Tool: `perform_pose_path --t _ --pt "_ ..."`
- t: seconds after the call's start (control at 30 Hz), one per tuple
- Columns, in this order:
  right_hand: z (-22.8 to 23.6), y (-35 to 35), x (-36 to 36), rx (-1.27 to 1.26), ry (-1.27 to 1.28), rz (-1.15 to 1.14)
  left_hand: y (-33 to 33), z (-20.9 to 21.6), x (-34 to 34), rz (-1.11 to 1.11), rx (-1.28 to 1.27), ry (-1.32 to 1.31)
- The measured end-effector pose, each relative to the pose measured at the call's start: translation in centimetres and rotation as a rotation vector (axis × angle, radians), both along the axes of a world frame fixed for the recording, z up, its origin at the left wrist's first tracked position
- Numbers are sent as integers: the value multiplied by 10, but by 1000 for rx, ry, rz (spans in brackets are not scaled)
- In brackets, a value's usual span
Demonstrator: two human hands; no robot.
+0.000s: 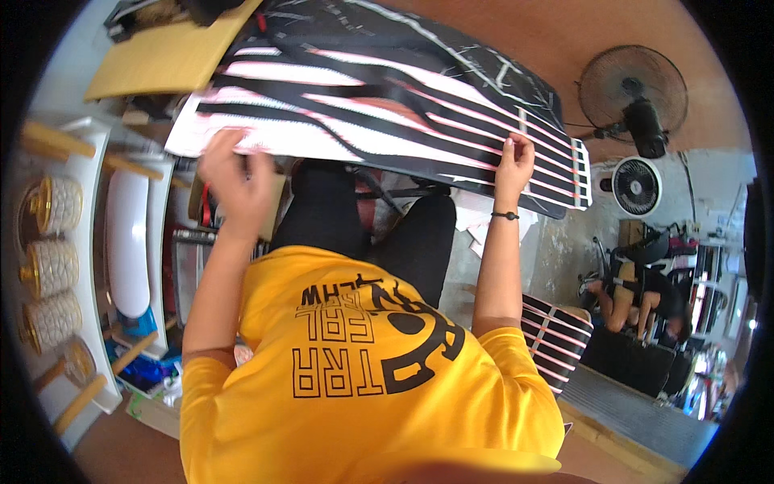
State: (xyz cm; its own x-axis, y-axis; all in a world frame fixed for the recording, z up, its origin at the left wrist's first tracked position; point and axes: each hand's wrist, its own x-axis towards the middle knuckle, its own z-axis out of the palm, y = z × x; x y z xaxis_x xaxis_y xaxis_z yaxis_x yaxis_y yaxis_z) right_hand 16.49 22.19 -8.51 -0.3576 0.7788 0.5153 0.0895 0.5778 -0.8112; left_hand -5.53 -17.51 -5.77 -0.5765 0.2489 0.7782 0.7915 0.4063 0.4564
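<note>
Across a black board on my lap side lies a white and pink sheet (282, 133) with long black straps (451, 129) over it. On the right the straps run straight and parallel; toward the left they wave and come apart. My right hand (516, 168) is over the straps at the right, thumb and fingertips pinched together; what is between them is too small to make out. At the sheet's near left edge my left hand (236, 179) is smeared by motion, so its grip cannot be read. A pale crosswise strip (580, 173) crosses the straps' right ends.
A yellow wooden surface (165, 60) stands at the far left. White shelving (97, 185) with lidded jars (55, 266) is on the left. Two fans (637, 187) are at the right. Another striped piece (556, 343) lies by my right elbow. A person (645, 294) crouches farther right.
</note>
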Motion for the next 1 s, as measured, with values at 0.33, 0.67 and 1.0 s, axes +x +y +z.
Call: perform_pose_path --t 0.33,0.67,1.0 --pt "12 107 37 16 -470 -204 321 4 84 -729 -650 -21" --pt "13 126 -10 303 -734 3 298 -26 54 -688 -811 -76" --pt "24 136 -35 228 -816 203 280 -19 39 -693 -854 -67"
